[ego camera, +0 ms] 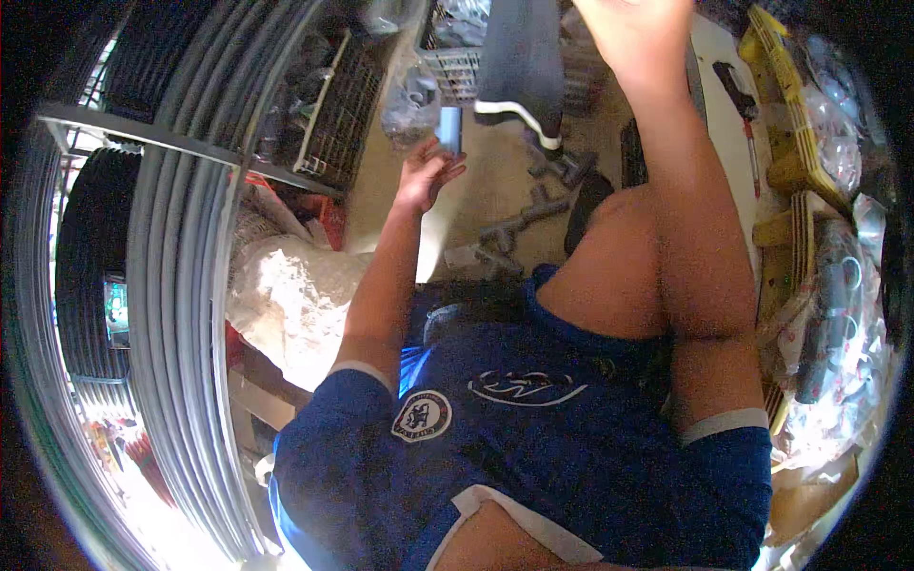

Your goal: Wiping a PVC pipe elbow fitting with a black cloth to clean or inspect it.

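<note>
My left hand point(429, 176) is stretched out ahead of me, its fingers around the lower end of a short blue-grey cylindrical piece point(450, 128) that looks like a pipe fitting. The piece stands nearly upright above the floor. My right arm reaches forward, and the right hand point(635, 11) is mostly cut off by the top edge, so its fingers cannot be seen. Between the arms hangs a dark grey, sheet-like item point(518, 57) with a white band along its lower edge. Below it, several grey pipe fittings point(528, 214) lie on the floor beside my bent knee point(607, 264).
Grey pipe coils point(171, 285) rise at left behind a metal rack bar point(143, 132). A pale sack point(285, 285), a dark crate point(343, 107) and a light plastic crate point(457, 71) stand nearby. At right are a black-handled tool point(739, 93), yellow bins point(778, 164) and plastic-wrapped parts point(835, 321).
</note>
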A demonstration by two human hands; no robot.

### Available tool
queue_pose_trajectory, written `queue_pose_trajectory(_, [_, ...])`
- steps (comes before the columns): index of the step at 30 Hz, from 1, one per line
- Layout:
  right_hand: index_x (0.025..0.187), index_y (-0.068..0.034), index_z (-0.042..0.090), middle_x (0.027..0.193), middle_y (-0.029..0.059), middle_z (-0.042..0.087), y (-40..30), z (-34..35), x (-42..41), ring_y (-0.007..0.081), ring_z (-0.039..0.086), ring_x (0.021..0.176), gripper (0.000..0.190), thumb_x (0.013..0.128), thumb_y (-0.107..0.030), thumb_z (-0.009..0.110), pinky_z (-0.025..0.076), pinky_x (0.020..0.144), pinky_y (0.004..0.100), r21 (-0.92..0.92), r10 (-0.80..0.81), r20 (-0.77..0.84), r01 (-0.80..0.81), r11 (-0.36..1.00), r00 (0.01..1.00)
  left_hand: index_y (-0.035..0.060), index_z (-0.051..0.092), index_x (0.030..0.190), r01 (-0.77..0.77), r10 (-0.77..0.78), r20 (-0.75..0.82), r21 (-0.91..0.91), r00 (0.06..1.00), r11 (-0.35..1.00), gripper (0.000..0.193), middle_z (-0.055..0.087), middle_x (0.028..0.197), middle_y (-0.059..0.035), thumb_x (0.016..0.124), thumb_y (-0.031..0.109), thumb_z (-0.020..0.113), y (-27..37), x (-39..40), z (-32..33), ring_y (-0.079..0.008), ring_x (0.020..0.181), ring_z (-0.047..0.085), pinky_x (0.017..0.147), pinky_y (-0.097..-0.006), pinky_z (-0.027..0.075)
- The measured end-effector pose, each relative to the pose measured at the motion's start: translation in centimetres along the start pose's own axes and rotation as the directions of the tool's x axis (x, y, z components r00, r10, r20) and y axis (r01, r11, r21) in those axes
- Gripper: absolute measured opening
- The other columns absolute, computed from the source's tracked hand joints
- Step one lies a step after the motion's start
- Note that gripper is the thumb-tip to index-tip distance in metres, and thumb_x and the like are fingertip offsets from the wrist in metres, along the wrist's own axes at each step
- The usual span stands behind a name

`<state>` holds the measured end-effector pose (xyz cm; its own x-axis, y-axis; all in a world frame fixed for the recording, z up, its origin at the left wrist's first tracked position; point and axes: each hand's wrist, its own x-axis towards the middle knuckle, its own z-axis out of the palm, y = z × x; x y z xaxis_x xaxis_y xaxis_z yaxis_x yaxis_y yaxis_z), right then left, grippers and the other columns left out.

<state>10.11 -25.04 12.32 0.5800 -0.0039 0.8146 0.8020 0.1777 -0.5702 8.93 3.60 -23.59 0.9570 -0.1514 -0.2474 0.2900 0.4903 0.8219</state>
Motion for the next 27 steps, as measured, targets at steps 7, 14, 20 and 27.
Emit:
queue_pose_trajectory(7, [0.147, 0.006, 0.04, 0.149, 0.0189, 0.048, 2.6, -4.3, -2.8, 0.0241, 0.043, 0.141, 0.052, 0.099, -0.007, 0.053, 0.029, 0.12, 0.0388, -0.118, 0.052, 0.216, -0.026, 0.993, 0.975, 0.0051, 0.04, 0.144, -0.628, 0.611, 0.15, 0.131, 0.778, 0.767, 0.072, 0.059, 0.119, -0.011, 0.08, -0.011, 0.068, 13.8, -8.0, 11.3, -0.0271, 0.108, 0.067, 0.093, -0.0421, 0.059])
queue_pose_trajectory(14, [0.127, 0.0, 0.049, 0.125, 0.0267, 0.053, 0.5, 5.7, -6.0, 0.0457, 0.049, 0.123, 0.066, 0.067, -0.006, 0.075, 0.044, 0.103, 0.0512, -0.567, -0.041, 0.609, 0.47, 0.676, 0.792, -0.0005, 0.046, 0.144, -0.682, 0.643, 0.239, 0.355, 0.728, 0.64, 0.07, 0.055, 0.114, -0.0055, 0.078, -0.01, 0.068, 19.5, -14.2, 17.9, -0.0167, 0.101, 0.065, 0.086, -0.0256, 0.054])
queue_pose_trajectory(20, [0.103, -0.001, 0.048, 0.094, 0.021, 0.062, 1.9, 7.2, -6.3, 0.044, 0.062, 0.092, 0.047, 0.068, -0.005, 0.079, 0.051, 0.081, 0.0512, -0.672, 0.121, 0.427, 0.225, 0.705, 0.896, -0.0032, 0.057, 0.132, -0.68, 0.691, -0.026, 0.153, 0.722, 0.717, 0.05, 0.066, 0.118, -0.0081, 0.092, 0.019, 0.075, 17.3, -12.8, 18.9, -0.0143, 0.102, 0.062, 0.095, -0.0294, 0.047])
queue_pose_trajectory(27, [0.11, -0.002, 0.051, 0.093, 0.0238, 0.059, 2.6, 6.5, -7.4, 0.0467, 0.059, 0.09, 0.047, 0.067, 0.003, 0.069, 0.048, 0.079, 0.0523, -0.682, 0.068, 0.32, 0.18, 0.709, 0.945, 0.0007, 0.062, 0.129, -0.613, 0.585, -0.229, -0.073, 0.778, 0.787, 0.047, 0.069, 0.106, -0.0017, 0.088, 0.016, 0.079, 16.0, -12.5, 23.4, -0.011, 0.095, 0.062, 0.09, -0.029, 0.05])
